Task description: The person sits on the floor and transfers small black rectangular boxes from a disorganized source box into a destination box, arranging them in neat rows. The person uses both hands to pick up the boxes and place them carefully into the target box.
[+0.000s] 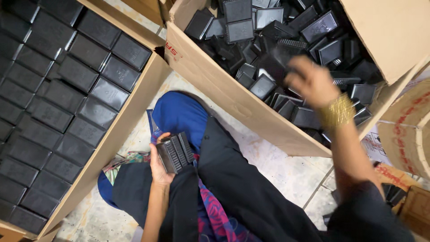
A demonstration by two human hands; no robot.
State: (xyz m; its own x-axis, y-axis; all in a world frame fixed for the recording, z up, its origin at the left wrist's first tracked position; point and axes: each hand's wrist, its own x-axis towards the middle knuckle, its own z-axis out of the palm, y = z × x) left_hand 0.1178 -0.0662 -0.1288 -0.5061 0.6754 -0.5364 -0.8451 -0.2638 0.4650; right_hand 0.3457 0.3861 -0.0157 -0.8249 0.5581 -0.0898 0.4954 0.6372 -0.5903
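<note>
My left hand (159, 166) rests on my lap and holds a small stack of ribbed black plastic pieces (175, 152). My right hand (310, 82), blurred, with gold bangles at the wrist, reaches into a big cardboard box (215, 83) on my right. That box is heaped with loose black plastic cases and lids (268, 40). The fingers sit among the pieces, and whether they grip one cannot be told.
On my left stands a second cardboard box (130, 112) packed with neat rows of black cases (67, 89). A roll of printed tape or cardboard (410, 130) lies at the right edge. I sit on a pale tiled floor (286, 166), legs in dark cloth.
</note>
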